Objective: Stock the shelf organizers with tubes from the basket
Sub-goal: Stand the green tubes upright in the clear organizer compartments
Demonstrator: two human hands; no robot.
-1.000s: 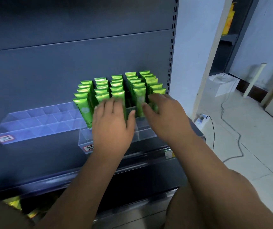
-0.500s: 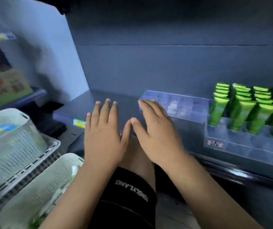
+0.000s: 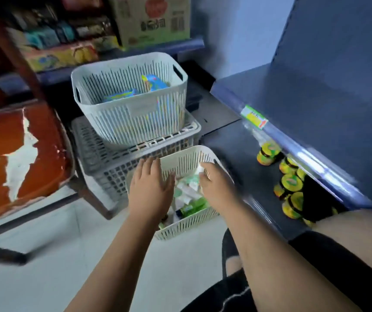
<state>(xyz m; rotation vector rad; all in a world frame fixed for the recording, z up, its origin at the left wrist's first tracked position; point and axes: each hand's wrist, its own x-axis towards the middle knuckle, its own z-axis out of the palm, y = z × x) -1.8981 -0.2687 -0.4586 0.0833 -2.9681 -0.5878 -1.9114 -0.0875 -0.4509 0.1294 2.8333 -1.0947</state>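
On the floor [image 3: 45, 278] beside the shelving [image 3: 315, 104], a white slatted basket [image 3: 187, 224] holds white and green tubes [image 3: 189, 188]. The left hand [image 3: 150, 188] hovers over its left side, fingers straight, holding nothing. The right hand [image 3: 216, 183] curls its fingers against a white tube [image 3: 200, 169]; whether it grips the tube cannot be told.

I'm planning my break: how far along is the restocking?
Done: cannot tell, since the organizers are out of view. In hand: over the basket, the left hand is open and the right hand is at a white-capped tube, grip unclear. Left: a pile of tubes lies in the basket, so several trips likely remain.
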